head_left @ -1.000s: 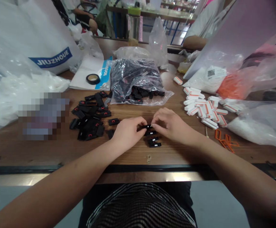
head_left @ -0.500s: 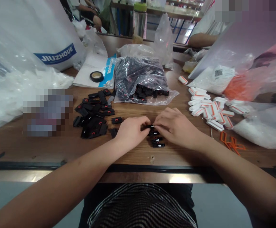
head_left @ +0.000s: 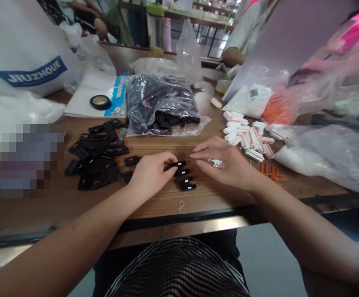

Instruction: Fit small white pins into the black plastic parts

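- Fingers of the left hand hold a slim black piece in a narrow pinch, thumb against the near side, its right end projecting with two white dots showing.
- Right hand stands apart from that piece; its thumb and fingers are spread, with nothing visible between the tips.
- Small white bits show in a cluster beside the right thumb; whether they rest on the palm or on the worktop, I cannot tell.
- The held piece is over the middle of the worktop, just beyond three similar black bars lined up toward the near edge, each with white dots.
- It looks light and stiff, probably hard plastic, and not very fragile; its smooth faces may slip, so the long sides near the left end seem the best hold, keeping the dotted end free.
- The white bits look nearly weightless and easy to scatter; they suit a gentle fingertip pinch, one at a time.
- A loose black piece lies just left of the left hand, with a black heap beyond it.
- White pieces with orange strips lie beyond the right hand, near orange loops.
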A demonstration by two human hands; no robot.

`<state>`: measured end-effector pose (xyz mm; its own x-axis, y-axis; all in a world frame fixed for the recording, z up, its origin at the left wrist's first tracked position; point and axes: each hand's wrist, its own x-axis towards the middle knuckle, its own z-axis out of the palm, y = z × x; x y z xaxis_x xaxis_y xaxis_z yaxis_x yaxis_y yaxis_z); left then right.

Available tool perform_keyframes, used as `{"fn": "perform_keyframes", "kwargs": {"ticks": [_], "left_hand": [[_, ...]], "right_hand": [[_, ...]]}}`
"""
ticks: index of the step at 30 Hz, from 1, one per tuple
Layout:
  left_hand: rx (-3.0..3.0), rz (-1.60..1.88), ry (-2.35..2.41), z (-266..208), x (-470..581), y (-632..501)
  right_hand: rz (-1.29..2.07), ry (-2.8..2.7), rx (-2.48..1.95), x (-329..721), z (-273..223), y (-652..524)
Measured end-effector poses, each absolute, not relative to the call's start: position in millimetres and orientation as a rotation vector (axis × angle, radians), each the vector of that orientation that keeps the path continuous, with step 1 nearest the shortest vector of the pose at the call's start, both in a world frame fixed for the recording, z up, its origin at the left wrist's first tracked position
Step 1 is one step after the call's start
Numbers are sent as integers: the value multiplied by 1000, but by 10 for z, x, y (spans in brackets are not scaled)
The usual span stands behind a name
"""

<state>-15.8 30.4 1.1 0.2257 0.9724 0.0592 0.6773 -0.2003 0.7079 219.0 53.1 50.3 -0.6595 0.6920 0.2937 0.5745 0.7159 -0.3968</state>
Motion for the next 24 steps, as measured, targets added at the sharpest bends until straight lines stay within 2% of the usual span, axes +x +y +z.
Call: {"fn": "perform_keyframes", "kwargs": {"ticks": [6, 7, 10, 14, 17, 21, 24], "left_hand": [[1938, 657, 1525, 29, -159, 304], [1938, 661, 1521, 33, -157, 303], [1941, 665, 1525, 43, -153, 300], [1947, 660, 1537, 40, -151, 295], [1928, 670, 1534, 26, -151, 290], [1906, 686, 1530, 13, -147, 292], [1909, 687, 1538, 17, -142, 298]], "right_hand": [[108, -2274, -1830, 3453, 633, 276], [152, -2283, -1901, 3601, 619, 216], [103, -2459, -1773, 3801, 512, 83], [-244, -2883, -1394, 3730, 329, 102], [-259, -3004, -1177, 3691, 258, 192], [-211, -2899, -1130, 3664, 316, 237], [-5, -2466, -1285, 3498, 470, 212]]}}
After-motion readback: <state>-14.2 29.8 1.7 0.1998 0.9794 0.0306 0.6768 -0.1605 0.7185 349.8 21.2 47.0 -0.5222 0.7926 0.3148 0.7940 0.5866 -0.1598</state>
